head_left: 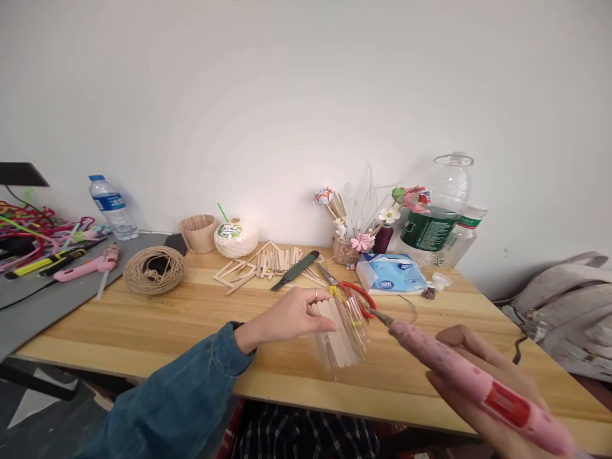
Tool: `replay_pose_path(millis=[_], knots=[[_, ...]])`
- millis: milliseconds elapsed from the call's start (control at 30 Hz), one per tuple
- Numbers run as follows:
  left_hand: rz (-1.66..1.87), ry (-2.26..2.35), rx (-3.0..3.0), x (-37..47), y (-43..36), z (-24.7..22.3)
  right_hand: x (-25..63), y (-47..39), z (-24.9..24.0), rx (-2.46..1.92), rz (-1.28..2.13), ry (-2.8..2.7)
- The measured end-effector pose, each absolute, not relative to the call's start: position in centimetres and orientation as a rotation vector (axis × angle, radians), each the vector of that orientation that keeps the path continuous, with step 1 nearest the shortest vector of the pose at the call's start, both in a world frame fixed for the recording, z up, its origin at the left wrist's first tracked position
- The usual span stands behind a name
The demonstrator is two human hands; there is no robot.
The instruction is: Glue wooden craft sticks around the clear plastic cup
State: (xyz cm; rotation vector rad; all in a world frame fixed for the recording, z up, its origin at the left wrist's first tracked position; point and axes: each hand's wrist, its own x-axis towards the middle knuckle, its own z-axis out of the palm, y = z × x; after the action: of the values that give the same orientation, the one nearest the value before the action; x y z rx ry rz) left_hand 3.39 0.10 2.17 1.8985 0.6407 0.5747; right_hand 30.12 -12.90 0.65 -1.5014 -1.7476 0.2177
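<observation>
wooden sticks [340, 338] in the left hand [291, 312], left of the pink glue gun [444, 358]
left fingers pinch the sticks' far ends, their long axis slanting nearer and rightward; right hand [500, 364] wraps the gun, its nozzle [382, 317] pointing left and away, just beside the sticks' right side

It looked like a craft corner, home or studio unclear — a wooden desk [406, 363] against a plain wall [287, 115], spread with twine [153, 270], craft sticks [280, 261], scissors [356, 296], glue guns [95, 264] and paper flowers [415, 199] — with a backpack [567, 312] beside it.
</observation>
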Motion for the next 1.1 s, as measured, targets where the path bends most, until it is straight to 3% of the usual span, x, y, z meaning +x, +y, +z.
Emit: replay_pose_path(millis=[700, 1100], knots=[[0.535, 0.758, 2.009, 4.6, -0.8, 1.4, 28.7, -12.5, 0.1, -1.356, 0.353, -2.015], [0.562, 0.729, 2.029, 4.5, -0.8, 1.3, 28.4, -12.3, 0.4, -1.318, 0.269, -2.103]])
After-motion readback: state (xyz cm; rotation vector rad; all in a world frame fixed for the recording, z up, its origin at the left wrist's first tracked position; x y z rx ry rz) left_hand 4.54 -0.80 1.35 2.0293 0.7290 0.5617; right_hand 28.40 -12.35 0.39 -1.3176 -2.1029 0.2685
